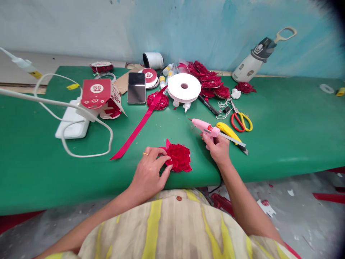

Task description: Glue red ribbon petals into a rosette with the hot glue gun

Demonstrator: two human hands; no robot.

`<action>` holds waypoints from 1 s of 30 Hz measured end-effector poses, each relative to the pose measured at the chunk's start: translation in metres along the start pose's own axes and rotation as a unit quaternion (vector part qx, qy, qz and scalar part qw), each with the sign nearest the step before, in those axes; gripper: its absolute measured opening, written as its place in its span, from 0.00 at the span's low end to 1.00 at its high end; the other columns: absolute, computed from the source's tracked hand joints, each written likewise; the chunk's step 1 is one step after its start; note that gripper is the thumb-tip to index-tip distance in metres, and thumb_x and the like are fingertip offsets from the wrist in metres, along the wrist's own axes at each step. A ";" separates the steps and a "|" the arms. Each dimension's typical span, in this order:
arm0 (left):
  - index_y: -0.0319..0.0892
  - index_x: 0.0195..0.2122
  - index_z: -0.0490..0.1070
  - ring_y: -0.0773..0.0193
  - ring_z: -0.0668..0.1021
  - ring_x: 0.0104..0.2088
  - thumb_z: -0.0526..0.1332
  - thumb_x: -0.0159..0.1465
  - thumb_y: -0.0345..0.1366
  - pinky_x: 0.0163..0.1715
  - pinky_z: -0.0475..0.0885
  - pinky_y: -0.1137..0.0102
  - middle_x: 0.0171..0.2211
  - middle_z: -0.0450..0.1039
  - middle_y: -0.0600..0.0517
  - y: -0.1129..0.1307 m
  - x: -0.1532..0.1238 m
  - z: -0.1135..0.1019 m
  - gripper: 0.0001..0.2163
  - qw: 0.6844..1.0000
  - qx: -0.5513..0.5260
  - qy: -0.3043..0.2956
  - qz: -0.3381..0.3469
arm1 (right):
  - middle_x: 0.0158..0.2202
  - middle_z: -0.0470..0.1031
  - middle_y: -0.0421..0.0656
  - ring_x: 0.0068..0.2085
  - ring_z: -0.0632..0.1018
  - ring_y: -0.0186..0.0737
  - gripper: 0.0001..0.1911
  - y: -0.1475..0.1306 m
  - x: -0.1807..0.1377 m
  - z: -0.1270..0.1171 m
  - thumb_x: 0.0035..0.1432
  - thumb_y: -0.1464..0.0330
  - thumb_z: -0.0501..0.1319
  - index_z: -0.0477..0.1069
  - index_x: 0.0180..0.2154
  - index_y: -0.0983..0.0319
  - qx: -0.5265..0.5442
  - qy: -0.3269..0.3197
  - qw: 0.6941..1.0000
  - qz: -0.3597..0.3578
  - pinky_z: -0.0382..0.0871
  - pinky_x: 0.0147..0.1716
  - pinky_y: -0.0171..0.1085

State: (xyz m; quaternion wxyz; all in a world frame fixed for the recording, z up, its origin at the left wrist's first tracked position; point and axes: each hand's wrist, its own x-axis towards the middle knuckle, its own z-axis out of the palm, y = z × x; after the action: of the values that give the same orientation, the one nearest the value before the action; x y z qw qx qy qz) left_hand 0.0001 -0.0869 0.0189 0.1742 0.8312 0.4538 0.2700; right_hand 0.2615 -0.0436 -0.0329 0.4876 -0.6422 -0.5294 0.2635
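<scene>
A red ribbon flower [179, 157] lies near the front edge of the green table [283, 122]. My left hand [150, 172] rests beside it, fingers pinching its left edge. My right hand [219, 145] grips the handle of a pink glue gun [205, 126], whose nozzle points left, above the table to the right of the flower. A long red ribbon strip [140, 126] runs diagonally from the white spool [184, 87] down toward my left hand.
Yellow-handled utility knife [231, 134] and red-and-yellow scissors [242, 120] lie right of the glue gun. A pile of red flowers [208, 80], a red box [100, 96], a phone [136, 87], a white power strip [72, 124] with cables, and a handheld vacuum [257, 57] stand farther back.
</scene>
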 end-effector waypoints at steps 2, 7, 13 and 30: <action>0.40 0.40 0.74 0.52 0.69 0.43 0.60 0.61 0.32 0.43 0.68 0.57 0.43 0.70 0.43 0.000 0.000 0.000 0.07 1.000 0.006 -0.010 -0.002 | 0.32 0.79 0.47 0.28 0.75 0.41 0.21 0.000 0.000 0.000 0.54 0.55 0.64 0.78 0.39 0.66 0.000 0.000 1.000 0.001 0.70 0.23 0.37; 0.38 0.39 0.74 0.52 0.68 0.43 0.59 0.61 0.32 0.43 0.68 0.56 0.42 0.69 0.42 0.001 0.002 0.001 0.07 0.999 0.013 -0.030 -0.002 | 0.31 0.79 0.47 0.27 0.74 0.40 0.21 0.000 0.000 0.001 0.54 0.55 0.64 0.78 0.39 0.66 0.001 0.000 1.000 0.005 0.69 0.22 0.37; 0.40 0.39 0.73 0.53 0.69 0.44 0.58 0.61 0.30 0.43 0.68 0.56 0.42 0.68 0.44 0.001 0.003 0.001 0.07 0.999 -0.013 -0.036 -0.009 | 0.31 0.78 0.47 0.28 0.76 0.41 0.20 0.001 -0.001 0.000 0.54 0.55 0.64 0.77 0.39 0.66 0.006 0.000 1.000 0.010 0.68 0.20 0.36; 0.42 0.36 0.66 0.55 0.69 0.42 0.58 0.60 0.29 0.43 0.65 0.59 0.39 0.68 0.47 -0.006 -0.007 -0.007 0.04 0.994 -0.077 -0.031 -0.072 | 0.21 0.68 0.40 0.20 0.64 0.33 0.14 -0.087 -0.014 -0.074 0.58 0.57 0.62 0.78 0.35 0.61 -0.051 -0.349 0.936 0.007 0.55 0.16 0.33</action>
State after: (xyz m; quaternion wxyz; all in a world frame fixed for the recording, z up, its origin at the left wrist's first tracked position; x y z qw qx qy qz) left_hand -0.0116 -0.0892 0.0190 0.2704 0.7882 0.4852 0.2649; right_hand 0.2833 -0.0854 0.0719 0.2368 -0.5378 -0.6744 0.4470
